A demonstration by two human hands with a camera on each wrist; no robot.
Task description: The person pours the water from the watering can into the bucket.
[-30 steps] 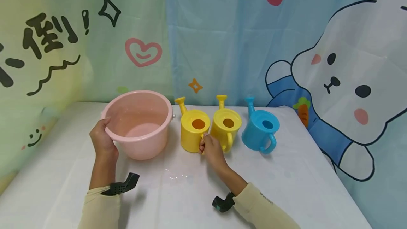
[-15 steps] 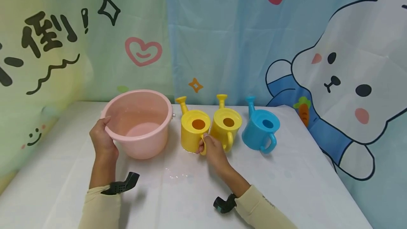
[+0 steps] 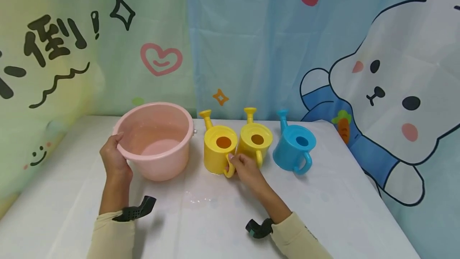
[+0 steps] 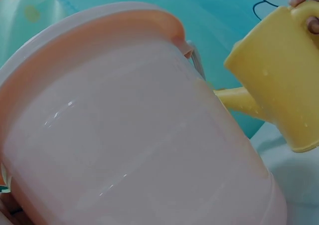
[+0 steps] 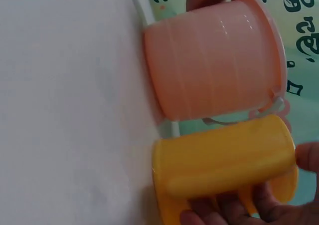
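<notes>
My left hand (image 3: 115, 161) grips the rim of a pink bucket (image 3: 163, 169), which tilts toward me on the table. To its right stands a yellow watering can (image 3: 215, 157), upright. My right hand (image 3: 248, 171) is at this can's handle, fingers loosely through the loop and thumb at its top; most of the handle shows. In the right wrist view, the fingers (image 5: 232, 210) lie beside the yellow can (image 5: 224, 155). A second yellow watering can (image 3: 251, 147) stands just behind my right hand, and a blue watering can (image 3: 292, 153) stands farther right.
Water drops (image 3: 197, 201) lie on the white tablecloth (image 3: 201, 235) in front of the cans. A printed curtain (image 3: 233, 43) hangs behind the table. The three spouts point toward it.
My right hand has loosened and drawn slightly right along the left yellow can's handle, so more of the handle shows. My left hand and the bucket stay nearly in place.
</notes>
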